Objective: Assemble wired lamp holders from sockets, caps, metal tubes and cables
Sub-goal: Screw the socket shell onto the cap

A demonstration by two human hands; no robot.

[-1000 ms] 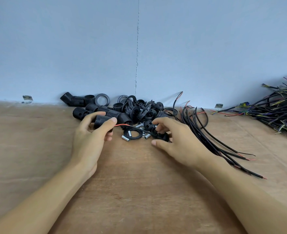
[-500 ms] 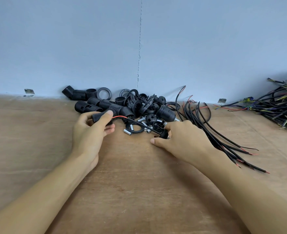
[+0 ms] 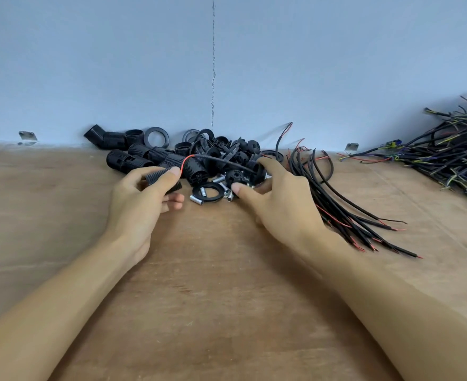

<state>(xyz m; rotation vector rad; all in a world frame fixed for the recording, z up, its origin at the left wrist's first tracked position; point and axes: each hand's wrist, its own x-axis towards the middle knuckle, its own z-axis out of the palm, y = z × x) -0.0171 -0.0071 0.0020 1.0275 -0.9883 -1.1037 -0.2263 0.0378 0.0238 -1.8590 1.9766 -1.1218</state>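
Observation:
My left hand (image 3: 141, 199) grips a black threaded socket (image 3: 159, 177) between thumb and fingers, just in front of the pile of black sockets and caps (image 3: 188, 155). A black cable with a red wire (image 3: 199, 157) arcs from that socket over to my right hand (image 3: 279, 204). My right hand's thumb and index finger curl round a black domed cap (image 3: 234, 175) at the near edge of the pile. Several short metal tubes (image 3: 196, 200) and a black ring (image 3: 209, 192) lie on the table between my hands.
A bundle of black cables with red tips (image 3: 345, 210) lies fanned out right of my right hand. A larger tangle of wires (image 3: 452, 155) fills the far right. The blue wall (image 3: 213, 64) stands right behind the pile, with metal brackets (image 3: 27, 137) at its foot. Wooden tabletop (image 3: 213, 284).
My right hand has reached deeper into the pile and spread its index finger over the cap. The cable now arcs higher between my hands. My left hand still grips the socket.

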